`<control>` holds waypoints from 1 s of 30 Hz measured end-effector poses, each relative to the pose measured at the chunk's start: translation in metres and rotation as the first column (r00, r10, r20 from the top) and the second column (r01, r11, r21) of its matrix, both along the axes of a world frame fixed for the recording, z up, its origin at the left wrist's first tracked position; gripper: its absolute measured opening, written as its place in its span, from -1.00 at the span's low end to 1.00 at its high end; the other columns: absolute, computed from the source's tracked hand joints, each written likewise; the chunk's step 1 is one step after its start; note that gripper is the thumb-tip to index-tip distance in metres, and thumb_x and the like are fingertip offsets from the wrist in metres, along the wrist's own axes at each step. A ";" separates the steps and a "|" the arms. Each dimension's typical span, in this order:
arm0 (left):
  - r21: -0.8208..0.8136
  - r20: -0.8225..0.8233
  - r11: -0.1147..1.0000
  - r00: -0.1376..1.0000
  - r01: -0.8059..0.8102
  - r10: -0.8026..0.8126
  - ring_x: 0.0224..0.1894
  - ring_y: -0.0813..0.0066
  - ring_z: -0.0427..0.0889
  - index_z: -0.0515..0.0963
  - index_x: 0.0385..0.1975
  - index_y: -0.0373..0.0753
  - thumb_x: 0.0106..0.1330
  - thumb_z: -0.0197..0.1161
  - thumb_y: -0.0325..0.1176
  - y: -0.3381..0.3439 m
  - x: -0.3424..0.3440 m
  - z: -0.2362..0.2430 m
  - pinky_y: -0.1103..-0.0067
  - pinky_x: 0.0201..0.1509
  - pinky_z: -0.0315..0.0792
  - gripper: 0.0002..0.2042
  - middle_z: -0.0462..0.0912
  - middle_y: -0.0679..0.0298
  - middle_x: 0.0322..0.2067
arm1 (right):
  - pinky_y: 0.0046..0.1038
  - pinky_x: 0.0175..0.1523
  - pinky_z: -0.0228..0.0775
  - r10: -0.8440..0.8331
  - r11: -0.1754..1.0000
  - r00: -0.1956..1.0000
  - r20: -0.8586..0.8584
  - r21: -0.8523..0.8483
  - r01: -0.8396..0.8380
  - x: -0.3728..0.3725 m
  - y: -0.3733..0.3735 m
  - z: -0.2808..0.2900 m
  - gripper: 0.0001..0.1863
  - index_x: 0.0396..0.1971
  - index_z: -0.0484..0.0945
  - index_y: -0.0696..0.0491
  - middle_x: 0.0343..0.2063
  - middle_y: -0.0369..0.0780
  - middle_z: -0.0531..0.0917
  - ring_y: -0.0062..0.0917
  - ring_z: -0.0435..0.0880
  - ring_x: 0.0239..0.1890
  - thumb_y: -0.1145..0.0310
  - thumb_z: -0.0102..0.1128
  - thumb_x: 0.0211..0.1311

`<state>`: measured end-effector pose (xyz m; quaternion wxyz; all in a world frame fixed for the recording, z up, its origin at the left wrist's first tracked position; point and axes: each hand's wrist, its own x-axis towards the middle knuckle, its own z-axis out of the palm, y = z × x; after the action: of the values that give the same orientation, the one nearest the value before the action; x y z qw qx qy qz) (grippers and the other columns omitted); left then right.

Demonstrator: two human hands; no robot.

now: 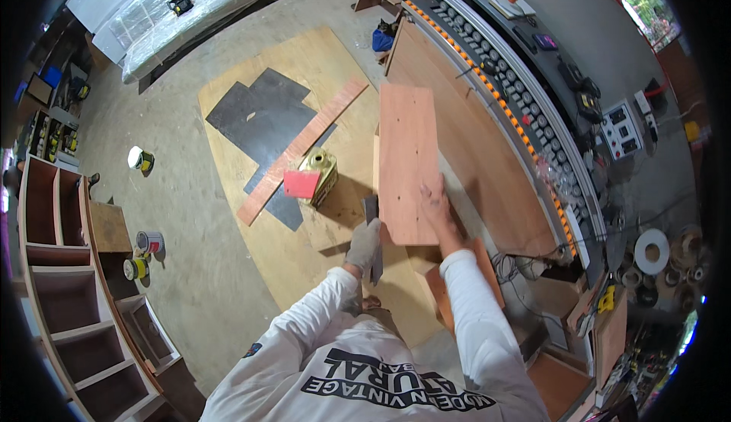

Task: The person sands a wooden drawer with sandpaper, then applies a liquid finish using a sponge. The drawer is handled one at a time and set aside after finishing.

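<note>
A reddish-brown wooden box [409, 148], its long flat face turned up, is in front of me, with several small dark spots on that face. My right hand [436, 205] is bare and grips the box's right edge, thumb on the upper face; its other fingers are partly hidden. On the box's left side my left hand [364, 245], in a grey glove, is closed around a narrow dark grey strip [377, 266]. The strip stands along the box's near left edge. Left of the box is a yellow metal can [326, 169] with a red flat piece [301, 184] against it.
A plywood sheet [228, 102] on the floor bears a dark sheet [251, 114] and a long thin wooden strip [304, 144]. At right stands a long curved counter [480, 140] with orange lights. Wooden shelving [72, 293] lines the left; paint tins [150, 242] stand nearby.
</note>
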<state>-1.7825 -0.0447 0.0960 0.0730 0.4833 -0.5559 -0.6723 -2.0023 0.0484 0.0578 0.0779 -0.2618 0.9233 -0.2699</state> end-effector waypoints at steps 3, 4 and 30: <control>-0.080 0.055 0.996 0.998 -0.029 0.034 -0.26 -0.08 0.66 0.60 -0.08 -0.37 0.49 0.10 -0.14 -0.010 -0.028 -0.004 0.22 -0.13 0.48 -0.64 0.68 -0.13 -0.35 | 0.02 0.26 0.42 0.036 0.999 0.998 -0.045 -0.027 -0.037 0.008 -0.001 -0.009 -0.14 0.57 -0.11 0.17 0.27 0.34 0.42 0.27 0.53 0.19 0.11 0.09 0.49; -0.165 0.083 0.986 0.996 -0.023 0.037 -0.21 -0.17 0.69 0.60 -0.04 -0.37 0.49 0.10 -0.15 -0.017 -0.040 -0.006 0.20 -0.09 0.50 -0.63 0.69 -0.19 -0.31 | 0.01 0.27 0.41 0.030 0.999 0.998 -0.062 -0.036 -0.033 0.010 -0.001 -0.008 -0.15 0.56 -0.08 0.19 0.26 0.32 0.44 0.25 0.53 0.20 0.13 0.11 0.48; -0.593 0.314 0.761 0.946 0.262 -0.081 -0.11 -0.25 0.70 0.70 -0.18 -0.28 0.39 0.14 -0.16 -0.267 -0.313 -0.022 0.09 -0.03 0.56 -0.68 0.72 -0.20 -0.25 | 0.00 0.15 0.51 -0.103 0.988 0.975 0.197 -0.092 0.123 0.016 -0.027 0.009 -0.16 0.57 -0.01 0.11 0.25 0.21 0.51 0.19 0.60 0.15 0.16 0.15 0.45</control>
<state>-2.0956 -0.3120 0.0742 0.0909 0.4645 -0.7946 -0.3803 -1.9863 0.0210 0.0664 0.1375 -0.1853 0.9097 -0.3454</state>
